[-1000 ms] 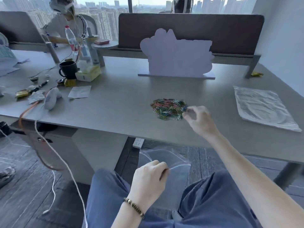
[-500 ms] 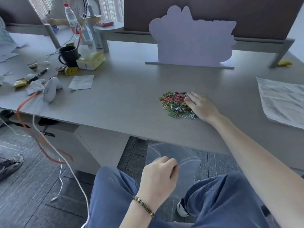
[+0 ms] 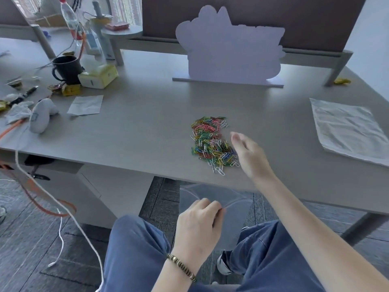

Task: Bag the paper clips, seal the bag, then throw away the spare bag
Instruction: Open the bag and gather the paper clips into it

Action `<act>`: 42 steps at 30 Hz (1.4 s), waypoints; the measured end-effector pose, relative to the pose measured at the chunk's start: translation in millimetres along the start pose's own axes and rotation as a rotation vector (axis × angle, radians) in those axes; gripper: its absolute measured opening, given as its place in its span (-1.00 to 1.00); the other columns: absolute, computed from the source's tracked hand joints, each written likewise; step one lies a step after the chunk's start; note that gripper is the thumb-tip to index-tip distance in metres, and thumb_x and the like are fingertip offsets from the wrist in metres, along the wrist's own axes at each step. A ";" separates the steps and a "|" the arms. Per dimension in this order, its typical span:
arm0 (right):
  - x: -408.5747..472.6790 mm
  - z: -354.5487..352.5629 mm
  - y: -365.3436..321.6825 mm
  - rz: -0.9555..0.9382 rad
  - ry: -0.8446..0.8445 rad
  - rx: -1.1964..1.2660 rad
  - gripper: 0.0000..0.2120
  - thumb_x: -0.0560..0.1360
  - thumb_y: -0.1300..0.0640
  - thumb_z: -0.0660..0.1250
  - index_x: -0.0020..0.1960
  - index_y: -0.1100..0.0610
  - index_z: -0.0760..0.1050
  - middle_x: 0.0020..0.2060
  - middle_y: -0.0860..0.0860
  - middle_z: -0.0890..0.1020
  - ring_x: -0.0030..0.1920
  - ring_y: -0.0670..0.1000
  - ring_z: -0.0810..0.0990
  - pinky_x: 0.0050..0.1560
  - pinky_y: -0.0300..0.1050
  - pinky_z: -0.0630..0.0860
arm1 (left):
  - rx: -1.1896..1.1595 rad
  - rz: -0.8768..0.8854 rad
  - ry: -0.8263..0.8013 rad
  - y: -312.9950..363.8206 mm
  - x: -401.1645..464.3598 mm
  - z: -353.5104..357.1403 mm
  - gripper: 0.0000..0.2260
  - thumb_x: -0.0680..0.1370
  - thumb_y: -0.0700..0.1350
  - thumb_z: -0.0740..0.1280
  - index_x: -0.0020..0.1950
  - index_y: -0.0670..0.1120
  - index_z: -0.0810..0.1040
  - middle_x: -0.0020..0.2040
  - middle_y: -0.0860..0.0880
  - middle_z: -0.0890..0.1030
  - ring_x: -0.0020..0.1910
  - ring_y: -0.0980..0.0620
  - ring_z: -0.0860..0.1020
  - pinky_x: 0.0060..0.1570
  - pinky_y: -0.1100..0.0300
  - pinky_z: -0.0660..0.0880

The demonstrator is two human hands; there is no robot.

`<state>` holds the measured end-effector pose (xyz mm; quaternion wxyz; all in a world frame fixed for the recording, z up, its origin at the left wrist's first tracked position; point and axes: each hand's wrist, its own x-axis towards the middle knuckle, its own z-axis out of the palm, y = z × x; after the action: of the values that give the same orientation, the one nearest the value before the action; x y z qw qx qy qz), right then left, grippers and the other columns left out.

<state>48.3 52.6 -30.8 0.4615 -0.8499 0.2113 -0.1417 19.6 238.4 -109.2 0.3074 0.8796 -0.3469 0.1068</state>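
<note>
**Inspector:** State of each grip at the moment recorded?

**Assistant:** The left hand (image 3: 197, 226) was closed, its fingers pinching the mouth edge of the clear bag (image 3: 227, 209). The bag hung below the counter (image 3: 136, 127) edge, above the lap, its opening bowed apart just beyond that pinch. The right hand (image 3: 250, 157) was spread and relaxed, fingers slightly curled, holding nothing. It hovered low over the counter.

**Inspector:** Location of the paper clips?

**Assistant:** The paper clips (image 3: 210, 142) lay in a loose multicoloured heap on the counter, immediately to the left of the right hand and touching or nearly touching its edge. Stragglers trailed toward the counter's near edge, directly above the bag's mouth. None were visible in the bag.

**Inspector:** Handling assessment?

**Assistant:** In my judgement, the clips were light, hard, and prone to scatter and snag together. A sweep with the side of the hand toward the edge would suit better than picking. The bag appeared thin, limp and slippery, so it would want holding at the rim, with the mouth kept open under the counter lip.

**Inspector:** The spare bag?

**Assistant:** Probably the flat crinkled sheet (image 3: 347, 127) well to the right of the right hand, though I could not confirm it.
</note>
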 end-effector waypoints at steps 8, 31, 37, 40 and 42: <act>-8.5 -11.3 18.6 -0.069 -0.032 -0.333 -0.72 0.63 0.14 0.27 0.28 0.11 0.64 0.20 0.05 0.65 -0.09 0.00 0.61 -0.01 -0.20 0.43 | -0.001 0.014 0.016 3.0 -0.3 -3.9 -0.78 0.56 0.03 0.26 -0.25 0.02 0.54 -0.34 0.09 0.52 -0.36 0.09 0.50 -0.49 0.16 0.47; -1.6 -17.7 15.0 0.049 0.055 -0.156 -0.80 0.61 0.13 0.30 0.14 0.07 0.68 -0.01 0.01 0.72 0.00 0.02 0.66 0.01 -0.17 0.48 | 0.014 -0.025 0.018 -9.4 -0.4 -12.4 -0.86 0.50 0.05 0.35 -0.23 0.06 0.59 -0.31 0.11 0.55 -0.34 0.10 0.54 -0.50 0.17 0.48; 6.3 -11.5 7.1 0.020 -0.009 -0.310 -0.76 0.60 0.16 0.30 0.20 0.09 0.66 0.14 0.02 0.71 0.03 -0.07 0.58 0.04 -0.24 0.38 | 0.033 -0.011 0.031 -11.9 -0.1 -15.6 -0.78 0.52 0.10 0.26 -0.23 0.06 0.59 -0.31 0.11 0.54 -0.31 0.07 0.53 -0.49 0.14 0.49; -12.3 -5.3 -0.8 -0.002 -0.079 -0.255 -0.77 0.62 0.13 0.29 0.17 0.05 0.68 0.00 -0.05 0.74 -0.04 0.00 0.66 -0.08 -0.16 0.51 | 0.037 -0.018 0.039 -13.6 0.3 -16.5 -0.78 0.52 0.09 0.26 -0.24 0.05 0.59 -0.31 0.10 0.54 -0.31 0.07 0.52 -0.49 0.13 0.48; -25.2 -2.0 -4.0 -0.001 -0.123 -0.211 -0.78 0.62 0.12 0.28 0.15 0.02 0.68 -0.06 -0.08 0.75 -0.04 0.02 0.70 -0.04 -0.13 0.57 | 0.042 -0.028 0.047 -14.6 0.9 -17.2 -0.77 0.53 0.09 0.26 -0.25 0.04 0.58 -0.31 0.10 0.53 -0.31 0.07 0.51 -0.49 0.12 0.48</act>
<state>26.4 65.4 -27.5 0.3817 -0.9009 0.1957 -0.0663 30.6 256.9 -102.0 0.2986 0.8878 -0.3250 0.1306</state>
